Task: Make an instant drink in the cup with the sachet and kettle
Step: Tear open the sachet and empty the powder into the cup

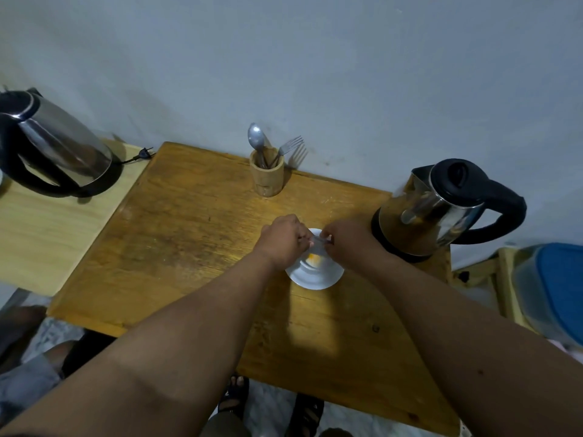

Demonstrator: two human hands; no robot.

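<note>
Both hands, left (284, 239) and right (350, 241), pinch a small sachet (320, 240) above the cup (315, 272), left of the kettle (441, 209).

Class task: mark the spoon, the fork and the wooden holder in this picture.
spoon (254, 134), head view, on its bowl.
fork (292, 143), head view, on its tines.
wooden holder (268, 179), head view, on its front wall.

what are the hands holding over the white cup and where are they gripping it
Both hands pinch a small sachet over the cup: the left hand at its left end, the right hand at its right end.
</note>
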